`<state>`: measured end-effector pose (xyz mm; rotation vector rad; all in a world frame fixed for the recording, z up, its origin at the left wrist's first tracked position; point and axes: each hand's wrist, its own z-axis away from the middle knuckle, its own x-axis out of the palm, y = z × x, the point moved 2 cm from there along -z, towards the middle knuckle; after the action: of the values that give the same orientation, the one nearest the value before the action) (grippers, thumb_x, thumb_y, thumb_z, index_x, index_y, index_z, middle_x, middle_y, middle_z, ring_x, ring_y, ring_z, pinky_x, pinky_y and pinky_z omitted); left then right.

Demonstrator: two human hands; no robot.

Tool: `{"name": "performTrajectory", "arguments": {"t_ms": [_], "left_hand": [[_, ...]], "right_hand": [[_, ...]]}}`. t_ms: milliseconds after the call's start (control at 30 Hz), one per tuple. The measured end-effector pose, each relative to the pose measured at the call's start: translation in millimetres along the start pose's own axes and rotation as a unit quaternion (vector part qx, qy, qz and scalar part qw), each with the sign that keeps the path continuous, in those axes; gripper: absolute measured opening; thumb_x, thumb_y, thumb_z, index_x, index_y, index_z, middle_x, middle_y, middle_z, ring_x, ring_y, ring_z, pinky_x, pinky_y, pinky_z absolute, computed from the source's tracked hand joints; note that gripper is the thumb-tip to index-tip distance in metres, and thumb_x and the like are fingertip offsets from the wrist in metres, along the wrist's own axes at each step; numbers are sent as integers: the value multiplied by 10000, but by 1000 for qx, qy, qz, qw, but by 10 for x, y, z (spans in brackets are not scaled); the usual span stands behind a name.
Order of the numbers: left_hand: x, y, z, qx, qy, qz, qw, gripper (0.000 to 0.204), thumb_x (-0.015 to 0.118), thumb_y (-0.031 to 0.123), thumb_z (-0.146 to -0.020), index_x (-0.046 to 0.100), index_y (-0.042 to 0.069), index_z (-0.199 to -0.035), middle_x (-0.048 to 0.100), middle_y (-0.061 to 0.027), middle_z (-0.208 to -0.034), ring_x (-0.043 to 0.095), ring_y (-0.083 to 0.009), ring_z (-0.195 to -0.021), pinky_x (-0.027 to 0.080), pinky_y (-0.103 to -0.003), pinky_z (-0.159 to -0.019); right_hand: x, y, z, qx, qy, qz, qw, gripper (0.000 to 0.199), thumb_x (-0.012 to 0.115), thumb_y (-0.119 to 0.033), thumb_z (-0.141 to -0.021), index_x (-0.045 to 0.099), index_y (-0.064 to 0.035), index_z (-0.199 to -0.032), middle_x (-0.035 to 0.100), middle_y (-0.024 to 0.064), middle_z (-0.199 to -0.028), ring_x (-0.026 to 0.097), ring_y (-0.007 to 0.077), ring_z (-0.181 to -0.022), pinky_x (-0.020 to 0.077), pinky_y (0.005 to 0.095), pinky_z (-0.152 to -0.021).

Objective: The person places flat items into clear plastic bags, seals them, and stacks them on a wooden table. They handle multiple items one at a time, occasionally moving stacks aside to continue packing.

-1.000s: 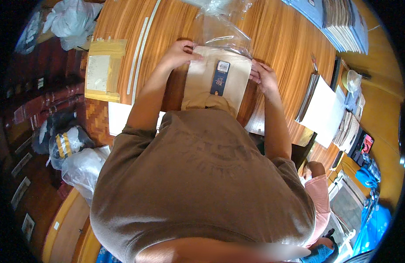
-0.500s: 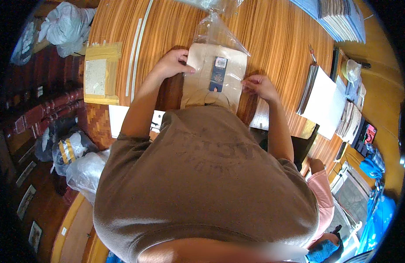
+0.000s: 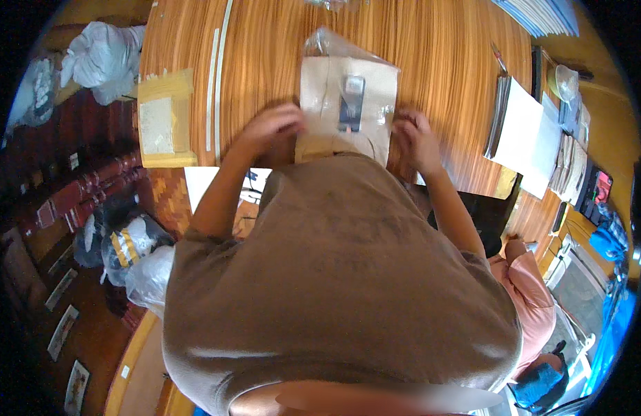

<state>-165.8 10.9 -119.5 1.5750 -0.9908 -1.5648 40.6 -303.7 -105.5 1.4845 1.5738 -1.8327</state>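
A flat beige folded item (image 3: 322, 90), which looks like cloth, lies inside a clear plastic bag (image 3: 325, 43) on the wooden table, close against my shirt. A dark tag with a pale upper part (image 3: 352, 104) sits on its front. The bag's clear end extends past the beige item on the far side. My left hand (image 3: 275, 128) is at the bag's left edge, its fingers bent and smeared by motion. At the right edge, my right hand (image 3: 416, 139) has its fingers curled in beside the plastic; whether they grip it is unclear.
More clear plastic (image 3: 329, 3) lies at the table's far edge. A taped yellow-brown pad (image 3: 184, 114) is on the left, with pale strips (image 3: 215, 90) beside it. Paper stacks (image 3: 518, 128) and a thin brush-like tool (image 3: 499, 59) lie right. A person in pink (image 3: 532, 298) is at lower right.
The bag's clear far end looks shorter and now lies apart from the plastic beyond it. Both hands have shifted slightly along the bag's sides, and the left one has blurred.
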Motion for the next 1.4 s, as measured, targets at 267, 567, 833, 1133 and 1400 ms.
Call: {"name": "performTrajectory", "arguments": {"t_ms": [267,567,833,1133,1400], "left_hand": [[328,443,605,-179,-131,4,975,189,681,184,-954,685,39,-1074,679,-138,-1006,663,-325,-1019,532,-384,-862],[718,607,-531,41,-11,-296,954,253,723,317,-909,737,129,-1078,717,-104,-906,705,-299,-847,559,-403,-706],[968,1291,-685,132,53,-195,971,150,712,204,-906,751,129,-1030,704,-75,-870,702,-287,-773,548,-392,-649],[385,1108,-347,137,183,-266,936,592,822,302,-797,631,43,-1294,686,-123,-1205,647,-325,-1113,522,-413,-945],[461,1537,-388,141,344,-148,916,358,750,66,-833,691,25,-1183,721,-122,-1134,714,-234,-1025,562,-344,-854]], "right_hand": [[35,-387,804,250,-172,-243,921,176,636,-192,-999,656,-57,-1111,692,145,-934,700,315,-917,548,388,-821],[203,-310,256,343,148,-440,816,274,614,-245,-1031,649,20,-1091,707,90,-872,678,162,-734,540,323,-659],[962,-219,-405,370,79,-306,874,492,677,-470,-958,678,-7,-789,627,48,-629,594,143,-582,476,341,-544],[395,-439,-142,348,-48,-433,830,370,594,-313,-1026,661,21,-882,666,83,-647,652,140,-560,518,274,-512],[-1199,-1472,-608,279,-24,-481,830,339,595,-313,-1026,661,15,-972,687,68,-745,629,127,-565,502,254,-503]]}}
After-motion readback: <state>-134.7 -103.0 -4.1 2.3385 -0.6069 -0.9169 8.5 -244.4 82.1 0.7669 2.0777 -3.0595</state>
